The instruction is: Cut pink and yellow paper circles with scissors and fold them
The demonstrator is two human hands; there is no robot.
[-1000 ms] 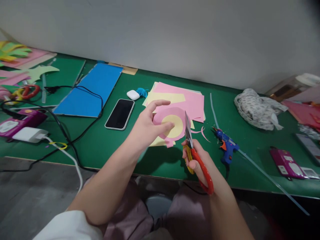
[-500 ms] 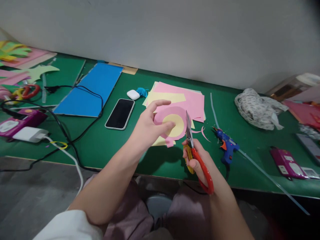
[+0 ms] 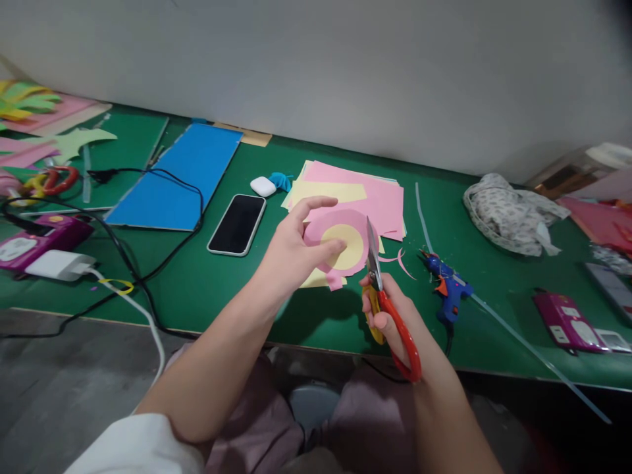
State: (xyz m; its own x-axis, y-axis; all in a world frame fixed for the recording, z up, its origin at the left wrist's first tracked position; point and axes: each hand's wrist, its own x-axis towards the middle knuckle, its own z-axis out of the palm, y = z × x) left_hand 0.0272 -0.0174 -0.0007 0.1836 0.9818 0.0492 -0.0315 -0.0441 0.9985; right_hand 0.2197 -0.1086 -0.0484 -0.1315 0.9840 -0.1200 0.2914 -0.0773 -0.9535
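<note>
My left hand (image 3: 303, 243) holds a pink paper disc (image 3: 355, 220) with a smaller pale yellow circle (image 3: 353, 249) at its middle. The thumb presses on the yellow circle; the fingers beneath the paper are hidden. In my right hand (image 3: 395, 309) is a pair of scissors (image 3: 388, 303) with one red and one yellow handle. Their blades point away from me and lie at the disc's right edge. Beyond the disc is a stack of pink and yellow paper sheets (image 3: 365, 187). Thin pink offcuts (image 3: 405, 263) curl on the table to the right.
A phone (image 3: 237, 225) and a white earbud case (image 3: 263, 187) lie left of the paper. Farther left are a blue board (image 3: 182, 178) and a purple power strip (image 3: 49, 240) with cables. A blue glue gun (image 3: 449, 289) rests at right, before a bundled cloth (image 3: 511, 214).
</note>
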